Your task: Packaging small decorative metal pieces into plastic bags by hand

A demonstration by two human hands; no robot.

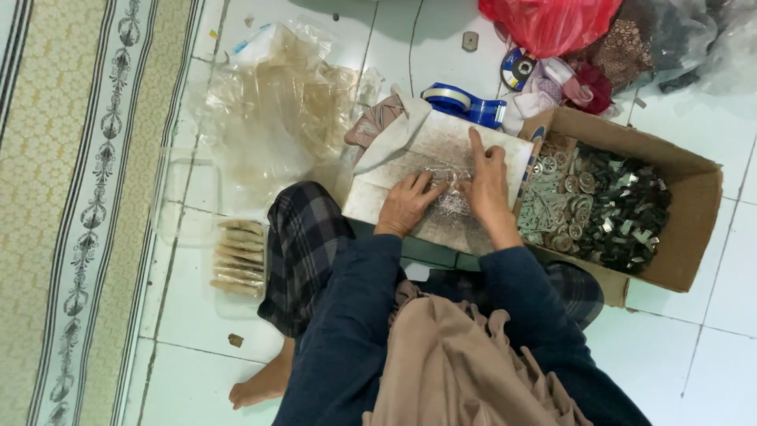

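A small clear plastic bag (446,188) lies on a white board (473,146) across the seated person's lap, pressed flat under the left hand (406,203) and right hand (486,183), on a white tiled floor (694,355) beside a patterned rug (71,213).

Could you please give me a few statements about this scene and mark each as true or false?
1. Both hands, the left hand and the right hand, rest on a small clear plastic bag on a white board. True.
2. The cardboard box is empty. False: it holds many small metal pieces.
3. A blue tape dispenser lies beyond the board. True.
4. The red plastic bag sits on the patterned rug. False: it lies on the tiled floor.
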